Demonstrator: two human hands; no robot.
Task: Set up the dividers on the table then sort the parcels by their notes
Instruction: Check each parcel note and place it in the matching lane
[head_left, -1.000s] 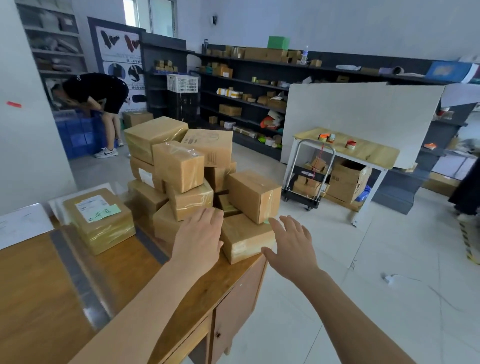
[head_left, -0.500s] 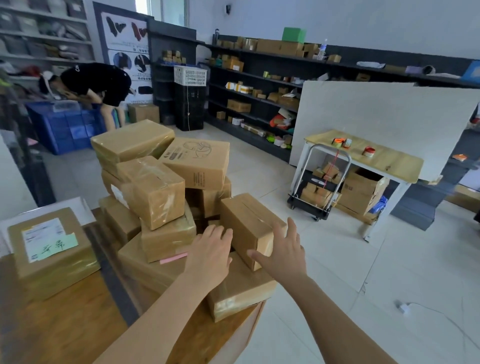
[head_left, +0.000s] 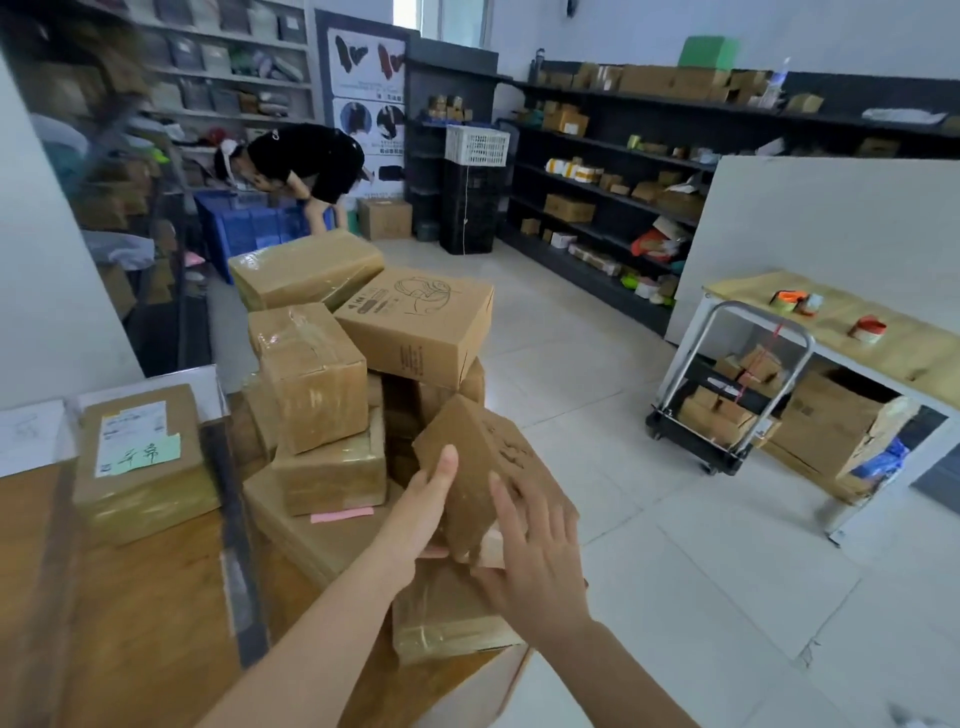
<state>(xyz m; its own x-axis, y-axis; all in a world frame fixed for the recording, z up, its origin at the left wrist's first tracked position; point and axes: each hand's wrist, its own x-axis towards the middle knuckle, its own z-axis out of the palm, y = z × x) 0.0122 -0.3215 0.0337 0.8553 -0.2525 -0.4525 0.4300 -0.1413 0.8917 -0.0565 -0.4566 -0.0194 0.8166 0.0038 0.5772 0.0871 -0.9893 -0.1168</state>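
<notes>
- Both grips clasp one tilted box: left grip on its side, right grip across its front, likely to check its note.
- It hangs at five o'clock of the pile on the table.

We see brown cardboard parcels, several glossy with clear tape, on a smooth varnished wooden table; our held parcel looks matt

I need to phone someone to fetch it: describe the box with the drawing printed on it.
On the wooden table stands a parcel pile. The printed box lies on its top, beside a flatter taped parcel; it alone carries a black line drawing.
</notes>
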